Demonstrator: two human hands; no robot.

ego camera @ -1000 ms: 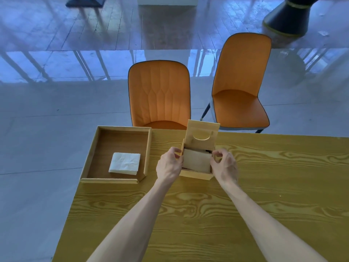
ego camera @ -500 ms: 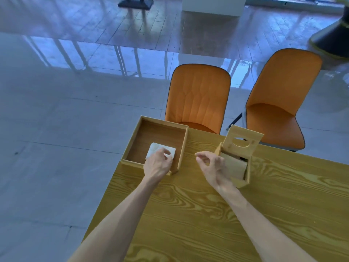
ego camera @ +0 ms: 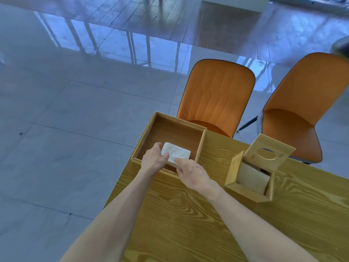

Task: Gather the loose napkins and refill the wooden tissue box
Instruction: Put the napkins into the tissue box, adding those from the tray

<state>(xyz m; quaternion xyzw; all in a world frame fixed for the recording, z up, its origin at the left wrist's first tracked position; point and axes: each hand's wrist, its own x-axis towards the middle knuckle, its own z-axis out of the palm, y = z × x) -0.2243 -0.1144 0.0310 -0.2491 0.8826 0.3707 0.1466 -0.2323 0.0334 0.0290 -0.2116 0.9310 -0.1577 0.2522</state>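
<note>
A: What have the fingers [ego camera: 164, 154] got?

B: The left hand [ego camera: 154, 161] pinches the near-left corner of the napkins [ego camera: 176, 153]; the right hand [ego camera: 190, 172] has its fingertips on the near edge, probably squaring the stack so it lifts as one. Whether the right fingers truly grip, I cannot tell.

A: And around them?

B: The stack lies in the wooden tray [ego camera: 201, 146]. Well to the right of the fingers, on the tabletop [ego camera: 188, 224], the tissue box [ego camera: 234, 173] stands with its lid [ego camera: 272, 150] tipped up, ready for filling.
</note>
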